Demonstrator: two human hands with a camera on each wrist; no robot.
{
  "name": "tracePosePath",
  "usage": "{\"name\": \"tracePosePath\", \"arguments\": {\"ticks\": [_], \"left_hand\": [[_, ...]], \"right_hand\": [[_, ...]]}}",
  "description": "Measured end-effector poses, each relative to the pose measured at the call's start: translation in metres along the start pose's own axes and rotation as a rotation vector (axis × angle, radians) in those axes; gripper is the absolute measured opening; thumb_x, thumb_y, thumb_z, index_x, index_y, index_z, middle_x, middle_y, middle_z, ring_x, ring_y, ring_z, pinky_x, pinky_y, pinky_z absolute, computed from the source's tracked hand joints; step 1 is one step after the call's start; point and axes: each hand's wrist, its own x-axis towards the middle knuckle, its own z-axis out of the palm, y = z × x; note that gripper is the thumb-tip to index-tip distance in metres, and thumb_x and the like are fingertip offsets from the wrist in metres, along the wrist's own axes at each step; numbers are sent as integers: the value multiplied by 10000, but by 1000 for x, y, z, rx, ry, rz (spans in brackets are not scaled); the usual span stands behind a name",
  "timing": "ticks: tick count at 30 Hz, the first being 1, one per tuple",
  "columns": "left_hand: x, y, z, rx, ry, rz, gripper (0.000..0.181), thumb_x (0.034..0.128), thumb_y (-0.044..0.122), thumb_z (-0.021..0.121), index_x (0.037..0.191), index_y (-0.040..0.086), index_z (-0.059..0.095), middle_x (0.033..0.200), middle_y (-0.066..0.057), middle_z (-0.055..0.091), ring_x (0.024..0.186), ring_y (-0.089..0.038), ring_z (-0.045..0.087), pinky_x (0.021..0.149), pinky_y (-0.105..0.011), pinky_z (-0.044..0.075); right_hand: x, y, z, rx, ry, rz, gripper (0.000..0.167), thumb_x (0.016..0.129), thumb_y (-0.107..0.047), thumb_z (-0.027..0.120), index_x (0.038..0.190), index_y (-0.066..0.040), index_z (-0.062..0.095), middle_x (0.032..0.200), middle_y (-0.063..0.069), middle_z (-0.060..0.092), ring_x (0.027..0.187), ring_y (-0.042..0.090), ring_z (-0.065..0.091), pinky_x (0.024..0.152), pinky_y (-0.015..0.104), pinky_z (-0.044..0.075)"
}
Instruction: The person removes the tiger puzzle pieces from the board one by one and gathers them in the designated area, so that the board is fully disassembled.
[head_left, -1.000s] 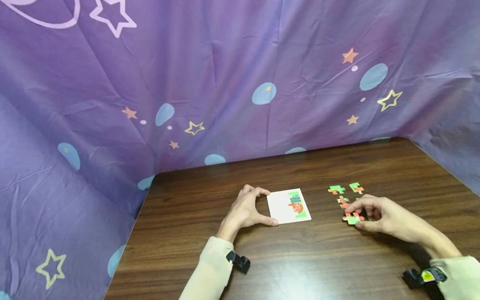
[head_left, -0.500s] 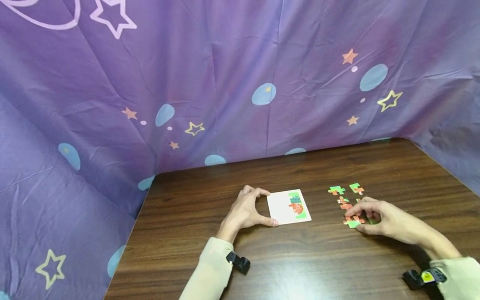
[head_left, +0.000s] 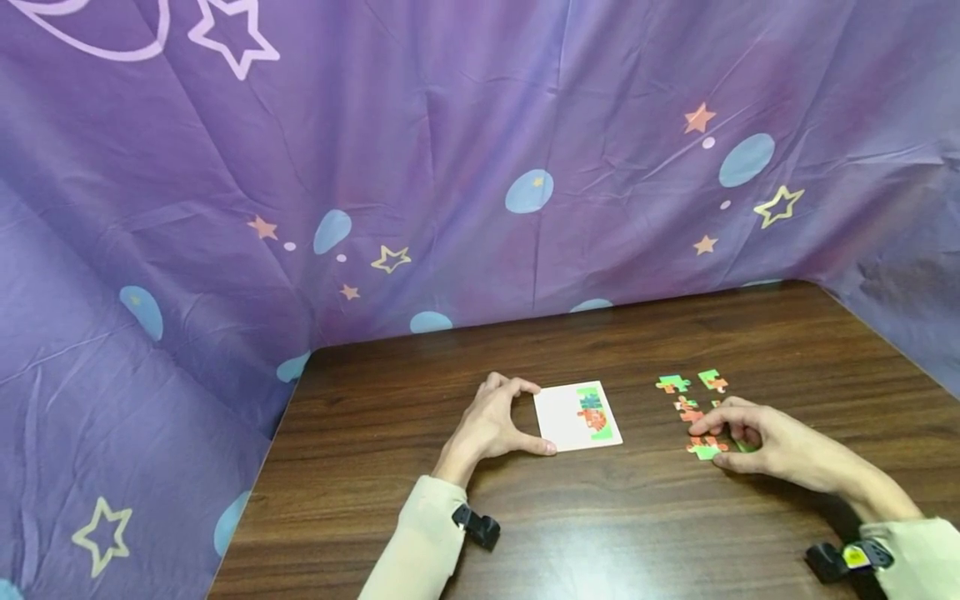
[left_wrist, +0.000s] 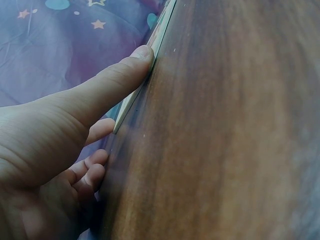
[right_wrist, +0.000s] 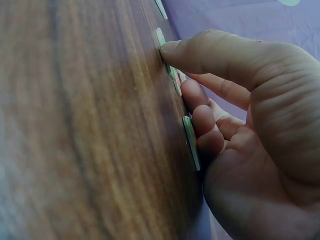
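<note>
Left hand (head_left: pixel 489 422) pinches white puzzle board (head_left: pixel 557 419) at its left corners. Right hand (head_left: pixel 783 446), well right of board, pinches green-and-orange piece (head_left: pixel 706 452) on table (head_left: pixel 360 433); loose pieces (head_left: pixel 673 383) lie just beyond.

White square board (head_left: pixel 555 421), flat; interlocked green, teal, orange pieces (head_left: pixel 592 415) along its right side. Loose green-and-orange jigsaw pieces (head_left: pixel 707 452) further right.

Head view high, forward-down; wrist views close at the hands (head_left: pixel 487 420), low along the same tabletop (head_left: pixel 375 417).
</note>
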Motion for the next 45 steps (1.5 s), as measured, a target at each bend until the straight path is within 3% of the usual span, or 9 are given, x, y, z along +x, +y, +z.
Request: {"name": "tracePosePath", "arguments": {"ticks": [7,17,25,33,40,43,45], "left_hand": [[0,1,1,4,1,7,948,664,598,1062,1483,323,670,1390,-9,579,1297,-210,549,1058,-469,553],[-1,2,1,-5,-6,1,946,667,592,1063,1484,323,670,1396,-12,581,1307,-207,545,1068,-474,545],[1,4,-3,-7,1,5,961,657,585,1071,1487,317,669,1398,-28,581,1312,-222,547,1065,-489,547],[-1,4,-4,-19,-2,3,957,670,564,1072,1498,310,666,1400,-34,580,1317,-231,544,1066,-493,548],[0,2,-3,-19,-2,-5,966,668,565,1072,1503,305,663,1396,-38,578,1313,-230,538,1061,-478,550],[0,2,-2,-18,-1,-7,960,668,566,1071,1500,309,665,1398,-35,579,1314,-227,540,1061,-483,552],[0,2,-1,-17,-1,-8,957,666,567,1072,1495,314,668,1396,-33,580,1312,-225,543,1059,-487,553]], "right_hand": [[-2,1,1,2,11,-11,498,847,21,916,1282,-164,757,1009,-55,685,754,124,527,625,279,409],[0,-4,-3,29,0,-8,481,875,21,903,1309,-132,764,1165,-47,782,742,118,538,624,283,422],[4,-13,-10,48,7,38,418,940,13,853,1322,-129,758,1026,-7,711,806,110,624,656,266,508],[9,-21,-15,100,36,86,368,984,10,813,1331,-91,745,1055,49,743,845,114,673,645,278,545],[28,-35,-18,160,41,124,310,1033,-14,768,1339,-42,726,1061,104,759,839,165,710,662,307,568],[42,-45,-20,180,38,159,280,1056,-70,763,1334,-93,743,1039,100,724,827,171,709,550,339,546],[53,-50,-21,201,38,171,271,1062,-81,759,1330,-113,748,1034,114,700,818,216,728,552,352,556]]}}
